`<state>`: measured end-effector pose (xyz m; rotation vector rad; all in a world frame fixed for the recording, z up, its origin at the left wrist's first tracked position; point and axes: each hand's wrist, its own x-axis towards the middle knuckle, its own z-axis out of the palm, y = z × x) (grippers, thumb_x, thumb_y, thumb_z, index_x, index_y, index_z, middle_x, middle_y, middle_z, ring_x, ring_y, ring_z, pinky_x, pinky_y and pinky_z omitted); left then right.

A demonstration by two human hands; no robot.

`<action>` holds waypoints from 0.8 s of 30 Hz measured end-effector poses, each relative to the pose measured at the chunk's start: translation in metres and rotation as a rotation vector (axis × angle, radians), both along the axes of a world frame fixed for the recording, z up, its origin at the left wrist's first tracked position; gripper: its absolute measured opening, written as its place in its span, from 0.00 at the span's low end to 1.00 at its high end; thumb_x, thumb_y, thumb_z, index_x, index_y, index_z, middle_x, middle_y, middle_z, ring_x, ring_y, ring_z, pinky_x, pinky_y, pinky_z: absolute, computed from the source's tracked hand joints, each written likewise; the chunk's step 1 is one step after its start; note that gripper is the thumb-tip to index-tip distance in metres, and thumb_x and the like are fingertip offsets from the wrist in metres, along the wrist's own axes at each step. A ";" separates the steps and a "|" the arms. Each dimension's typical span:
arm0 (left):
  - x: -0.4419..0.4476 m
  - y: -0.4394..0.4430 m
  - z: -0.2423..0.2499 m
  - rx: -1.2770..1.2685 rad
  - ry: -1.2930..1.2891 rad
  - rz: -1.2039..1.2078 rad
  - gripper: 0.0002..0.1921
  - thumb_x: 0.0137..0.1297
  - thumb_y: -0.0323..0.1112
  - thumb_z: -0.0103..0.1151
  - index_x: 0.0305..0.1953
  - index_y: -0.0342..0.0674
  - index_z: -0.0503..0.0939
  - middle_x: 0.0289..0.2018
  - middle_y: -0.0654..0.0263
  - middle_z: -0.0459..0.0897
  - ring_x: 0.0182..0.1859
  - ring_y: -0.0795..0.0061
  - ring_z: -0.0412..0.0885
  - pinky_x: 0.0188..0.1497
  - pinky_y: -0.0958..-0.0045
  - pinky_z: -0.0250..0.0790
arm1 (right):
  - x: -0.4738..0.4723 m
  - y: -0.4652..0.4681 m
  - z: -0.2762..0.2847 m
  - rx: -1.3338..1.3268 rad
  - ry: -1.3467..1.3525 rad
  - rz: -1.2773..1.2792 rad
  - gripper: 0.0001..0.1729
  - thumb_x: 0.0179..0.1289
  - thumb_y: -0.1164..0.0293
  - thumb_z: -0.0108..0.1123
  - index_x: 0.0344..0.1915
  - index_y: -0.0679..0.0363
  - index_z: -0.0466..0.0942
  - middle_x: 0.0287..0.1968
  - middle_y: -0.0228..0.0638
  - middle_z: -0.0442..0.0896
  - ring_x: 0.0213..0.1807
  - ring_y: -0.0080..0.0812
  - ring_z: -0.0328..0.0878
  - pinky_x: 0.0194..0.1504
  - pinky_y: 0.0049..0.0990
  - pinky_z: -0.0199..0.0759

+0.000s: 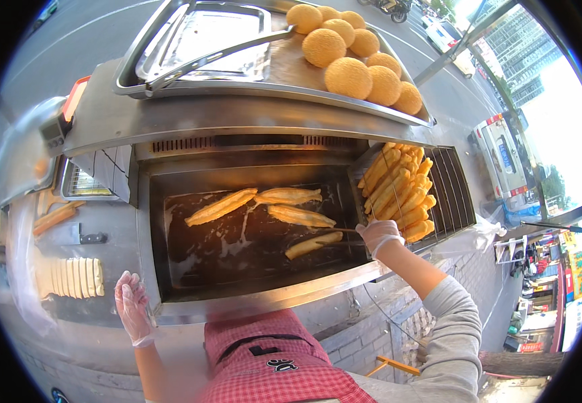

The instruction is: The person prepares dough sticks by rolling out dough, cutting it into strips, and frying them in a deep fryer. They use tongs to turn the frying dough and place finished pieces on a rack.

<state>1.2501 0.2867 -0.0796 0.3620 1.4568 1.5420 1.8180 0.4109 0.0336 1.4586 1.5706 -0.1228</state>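
My right hand, in a clear plastic glove, is closed on long cooking chopsticks at the fryer's right side. Their tips reach into the dark oil near a pale fried dough stick. Three more golden dough sticks float higher up, one of them at the left. A wire rack beside my right hand holds a pile of fried dough sticks. My left hand, also gloved, hangs by the fryer's lower left corner with its fingers loosely bent and nothing seen in them.
Left of the fryer lie strips of raw dough, a cleaver and a plastic sheet. Above the fryer, a steel shelf carries a tray with round golden balls and metal tongs. The fryer's metal rim runs before me.
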 end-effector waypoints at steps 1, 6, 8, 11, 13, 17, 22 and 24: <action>0.002 -0.003 -0.005 0.019 -0.006 -0.005 0.23 0.78 0.48 0.61 0.66 0.44 0.75 0.52 0.70 0.81 0.43 0.84 0.74 0.42 0.81 0.65 | 0.000 0.001 0.009 0.027 0.005 -0.018 0.23 0.69 0.66 0.64 0.63 0.48 0.77 0.54 0.36 0.86 0.59 0.39 0.86 0.48 0.38 0.81; 0.034 -0.015 -0.010 0.092 -0.062 -0.032 0.22 0.76 0.48 0.63 0.63 0.45 0.77 0.50 0.72 0.79 0.41 0.84 0.73 0.39 0.82 0.63 | 0.013 -0.008 -0.014 0.058 0.067 0.034 0.30 0.68 0.67 0.66 0.69 0.48 0.71 0.58 0.39 0.83 0.57 0.40 0.86 0.48 0.39 0.81; 0.049 -0.020 -0.004 0.112 -0.074 -0.050 0.21 0.76 0.48 0.64 0.61 0.45 0.77 0.48 0.73 0.79 0.41 0.85 0.73 0.37 0.83 0.62 | 0.017 -0.011 -0.032 0.086 0.094 0.037 0.35 0.66 0.68 0.67 0.72 0.46 0.68 0.56 0.41 0.83 0.55 0.42 0.87 0.47 0.40 0.82; 0.062 -0.029 -0.001 0.127 -0.076 -0.056 0.20 0.75 0.49 0.65 0.60 0.46 0.78 0.46 0.74 0.78 0.39 0.85 0.72 0.35 0.85 0.61 | 0.027 -0.008 -0.061 0.076 0.154 0.047 0.38 0.64 0.67 0.69 0.74 0.45 0.67 0.56 0.42 0.83 0.55 0.44 0.87 0.48 0.40 0.83; 0.071 -0.038 0.006 0.116 -0.048 -0.029 0.19 0.75 0.49 0.65 0.59 0.47 0.78 0.46 0.74 0.78 0.39 0.86 0.73 0.35 0.85 0.61 | 0.022 -0.003 -0.069 0.030 0.174 0.076 0.39 0.64 0.66 0.69 0.74 0.46 0.67 0.57 0.42 0.83 0.56 0.45 0.87 0.48 0.40 0.83; 0.078 -0.054 0.011 0.096 -0.015 0.026 0.19 0.77 0.48 0.62 0.60 0.47 0.78 0.48 0.71 0.81 0.40 0.85 0.75 0.38 0.84 0.64 | 0.004 -0.008 -0.075 0.029 0.263 0.104 0.38 0.65 0.68 0.68 0.74 0.48 0.68 0.58 0.43 0.83 0.57 0.45 0.86 0.48 0.40 0.83; 0.083 -0.066 0.016 0.095 0.037 0.044 0.20 0.78 0.50 0.60 0.62 0.47 0.77 0.52 0.67 0.84 0.43 0.84 0.79 0.42 0.81 0.69 | -0.038 -0.023 -0.071 0.001 0.351 0.126 0.39 0.65 0.64 0.66 0.75 0.49 0.65 0.57 0.43 0.85 0.57 0.43 0.86 0.48 0.41 0.82; 0.087 -0.067 0.019 0.093 0.046 0.054 0.20 0.78 0.51 0.60 0.62 0.47 0.77 0.52 0.67 0.84 0.43 0.84 0.79 0.43 0.80 0.69 | -0.047 -0.027 -0.072 -0.007 0.405 0.130 0.37 0.64 0.64 0.67 0.73 0.48 0.67 0.56 0.43 0.85 0.58 0.45 0.85 0.49 0.43 0.82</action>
